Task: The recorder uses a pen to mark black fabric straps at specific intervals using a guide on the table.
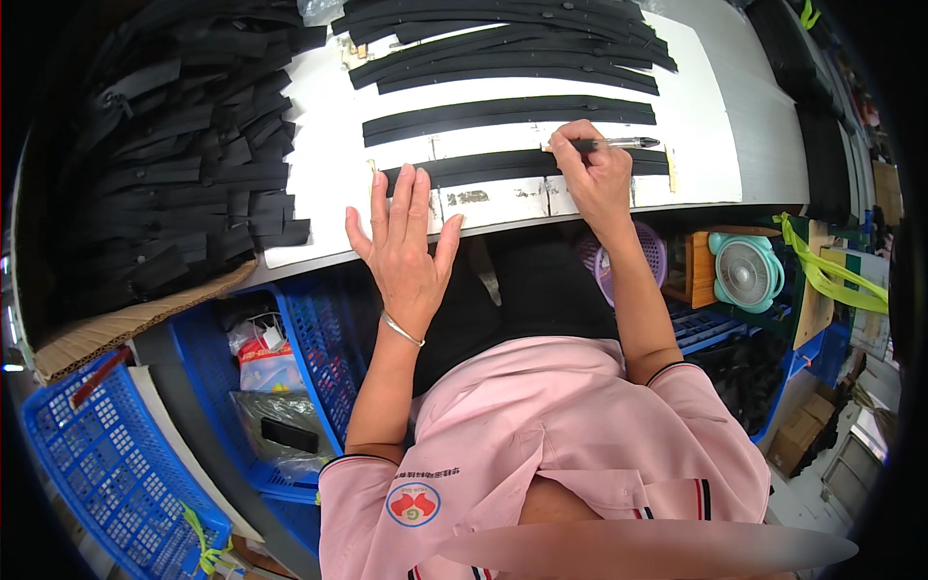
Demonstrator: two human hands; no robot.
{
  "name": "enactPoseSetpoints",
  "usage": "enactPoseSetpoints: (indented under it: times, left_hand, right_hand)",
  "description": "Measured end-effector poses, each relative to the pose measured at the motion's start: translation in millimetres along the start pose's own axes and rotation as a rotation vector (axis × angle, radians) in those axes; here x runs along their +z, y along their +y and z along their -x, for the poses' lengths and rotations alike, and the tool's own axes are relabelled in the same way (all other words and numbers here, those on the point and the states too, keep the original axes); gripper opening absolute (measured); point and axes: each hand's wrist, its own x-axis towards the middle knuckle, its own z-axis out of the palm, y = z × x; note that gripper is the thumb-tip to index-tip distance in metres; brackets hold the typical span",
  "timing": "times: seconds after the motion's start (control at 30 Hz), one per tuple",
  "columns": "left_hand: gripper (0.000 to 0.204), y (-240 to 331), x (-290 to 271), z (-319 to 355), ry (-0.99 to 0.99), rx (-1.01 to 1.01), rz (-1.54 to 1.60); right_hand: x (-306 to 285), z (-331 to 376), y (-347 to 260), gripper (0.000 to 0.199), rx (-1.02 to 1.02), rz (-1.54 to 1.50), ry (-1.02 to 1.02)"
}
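Note:
My right hand (pixel 592 174) grips a silver pen (pixel 619 143) with its tip resting on a long black strip (pixel 503 164) that lies across the white table (pixel 329 164). My left hand (pixel 404 240) is flat and open, fingers spread, touching the left end of that same strip near the table's front edge. A second black strip (pixel 507 114) lies parallel just behind it, and several more strips (pixel 503 43) are laid out farther back.
A big heap of short black strips (pixel 184 155) covers the left side on cardboard (pixel 126 324). Blue plastic baskets (pixel 106 464) stand below left. A small teal fan (pixel 746 271) and a purple basket (pixel 638 256) sit under the table at right.

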Motion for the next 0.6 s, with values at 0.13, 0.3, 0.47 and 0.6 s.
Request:
enactPoseSetpoints:
  times: [0.13, 0.3, 0.47, 0.6]
  left_hand:
    - [0.063, 0.7, -0.6, 0.7, -0.011, -0.019, 0.012]
    - [0.062, 5.5, -4.6, -3.2, -0.019, -0.030, 0.059]
    - [0.047, 39.9, 5.2, -27.8, 0.061, 0.102, 0.346]
    - [0.024, 64.5, 30.6, -51.2, 0.067, 0.084, 0.491]
  right_hand:
    - [2.1, -1.0, 1.4, 0.015, -0.039, 0.036, -0.016]
    - [3.0, -2.0, 6.9, 0.014, -0.068, 0.084, -0.019]
    - [4.3, -1.5, 9.1, 0.012, -0.105, 0.111, -0.001]
    - [5.8, -0.4, 10.1, 0.013, -0.083, 0.088, 0.007]
